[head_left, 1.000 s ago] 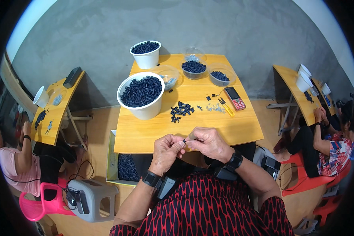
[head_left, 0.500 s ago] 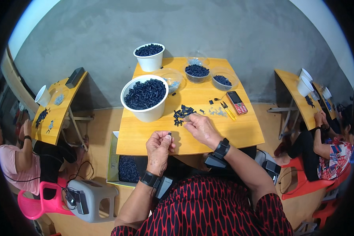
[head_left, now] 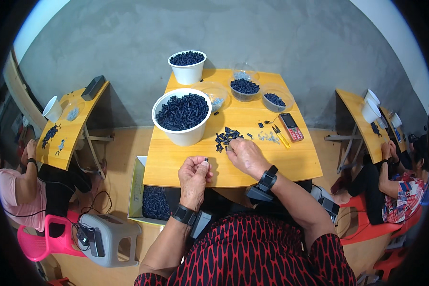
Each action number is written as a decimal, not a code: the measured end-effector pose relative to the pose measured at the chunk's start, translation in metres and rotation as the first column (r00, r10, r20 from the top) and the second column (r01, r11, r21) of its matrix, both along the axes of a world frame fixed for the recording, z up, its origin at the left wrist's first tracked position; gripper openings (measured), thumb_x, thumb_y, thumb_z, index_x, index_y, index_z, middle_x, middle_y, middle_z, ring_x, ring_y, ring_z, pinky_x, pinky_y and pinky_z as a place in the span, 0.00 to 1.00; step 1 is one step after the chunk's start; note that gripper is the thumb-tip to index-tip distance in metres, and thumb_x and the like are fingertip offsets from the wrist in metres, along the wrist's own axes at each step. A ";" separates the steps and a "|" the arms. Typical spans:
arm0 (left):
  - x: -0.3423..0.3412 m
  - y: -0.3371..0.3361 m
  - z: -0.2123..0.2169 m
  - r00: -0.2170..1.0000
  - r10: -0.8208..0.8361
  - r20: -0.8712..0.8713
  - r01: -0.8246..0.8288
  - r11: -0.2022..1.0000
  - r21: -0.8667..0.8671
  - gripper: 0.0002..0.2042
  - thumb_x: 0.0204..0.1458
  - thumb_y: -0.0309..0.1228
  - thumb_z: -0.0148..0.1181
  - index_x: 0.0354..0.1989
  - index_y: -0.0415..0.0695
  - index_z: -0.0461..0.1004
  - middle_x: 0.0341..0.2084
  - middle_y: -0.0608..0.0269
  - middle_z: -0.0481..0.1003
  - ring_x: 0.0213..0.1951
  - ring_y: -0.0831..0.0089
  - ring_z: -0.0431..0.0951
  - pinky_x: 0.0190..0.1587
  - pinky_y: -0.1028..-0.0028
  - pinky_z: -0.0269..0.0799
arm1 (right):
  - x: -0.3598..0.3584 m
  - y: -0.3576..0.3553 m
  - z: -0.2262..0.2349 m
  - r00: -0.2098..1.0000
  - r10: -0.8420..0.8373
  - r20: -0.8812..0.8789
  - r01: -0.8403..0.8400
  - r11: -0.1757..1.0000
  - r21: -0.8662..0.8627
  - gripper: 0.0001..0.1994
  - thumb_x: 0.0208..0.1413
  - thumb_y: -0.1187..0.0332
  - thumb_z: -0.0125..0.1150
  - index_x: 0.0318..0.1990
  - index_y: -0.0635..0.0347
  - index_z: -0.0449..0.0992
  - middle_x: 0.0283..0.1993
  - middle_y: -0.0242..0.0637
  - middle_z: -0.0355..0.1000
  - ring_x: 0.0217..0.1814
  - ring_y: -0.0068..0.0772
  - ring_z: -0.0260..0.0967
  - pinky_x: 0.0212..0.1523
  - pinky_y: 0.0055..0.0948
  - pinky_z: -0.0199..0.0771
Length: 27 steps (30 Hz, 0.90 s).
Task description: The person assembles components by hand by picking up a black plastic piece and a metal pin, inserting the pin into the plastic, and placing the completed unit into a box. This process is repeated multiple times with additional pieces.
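A large white bucket (head_left: pixel 181 114) of dark pieces stands far left on the desk (head_left: pixel 291 164). Nearer, the left hand (head_left: pixel 194 175) pinches one small dark piece (head_left: pixel 206 159). Right of it, the right hand (head_left: pixel 243 155) reaches down onto the loose pile of dark pieces (head_left: pixel 225 137); whether its grip has clenched any, I cannot tell.

Left hand (head_left: pixel 194 172) at lower ctr pinches a small dark part (head_left: pixel 206 159) w/ fingertips, right hand (head_left: pixel 243 155) reaches into the loose pile of dark parts (head_left: pixel 225 137) mid-table, big white bucket (head_left: pixel 181 116) just upper left.
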<state>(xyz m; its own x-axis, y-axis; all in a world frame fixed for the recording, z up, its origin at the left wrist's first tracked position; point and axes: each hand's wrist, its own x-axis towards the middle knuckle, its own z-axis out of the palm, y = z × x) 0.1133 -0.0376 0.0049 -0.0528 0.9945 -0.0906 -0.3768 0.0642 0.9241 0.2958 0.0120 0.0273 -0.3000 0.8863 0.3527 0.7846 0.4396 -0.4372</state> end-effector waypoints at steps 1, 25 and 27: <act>0.000 0.000 0.000 1.000 0.000 0.001 0.000 1.000 0.002 0.04 0.59 0.25 0.55 0.39 0.40 0.70 0.26 0.65 0.74 0.23 0.81 0.72 0.26 0.82 0.68 | 0.002 0.000 0.000 0.999 -0.014 -0.042 0.014 1.000 -0.021 0.07 0.51 0.72 0.60 0.30 0.68 0.73 0.31 0.52 0.71 0.36 0.56 0.71 0.38 0.46 0.71; 0.009 -0.009 0.009 0.981 -0.187 0.050 0.187 0.982 -0.011 0.05 0.59 0.25 0.56 0.40 0.39 0.71 0.28 0.64 0.75 0.26 0.80 0.75 0.27 0.81 0.71 | 0.022 -0.026 0.013 0.725 -0.113 -0.679 -0.216 0.899 -0.380 0.05 0.55 0.76 0.60 0.38 0.67 0.76 0.28 0.33 0.73 0.30 0.20 0.71 0.30 0.20 0.72; 0.011 -0.011 0.012 0.962 -0.256 0.098 0.257 0.966 -0.002 0.05 0.59 0.25 0.56 0.40 0.39 0.71 0.29 0.63 0.76 0.26 0.79 0.75 0.27 0.81 0.71 | 0.022 -0.036 0.017 0.615 -0.138 -0.776 -0.314 0.860 -0.402 0.06 0.56 0.75 0.60 0.40 0.68 0.76 0.29 0.29 0.73 0.32 0.15 0.71 0.31 0.17 0.72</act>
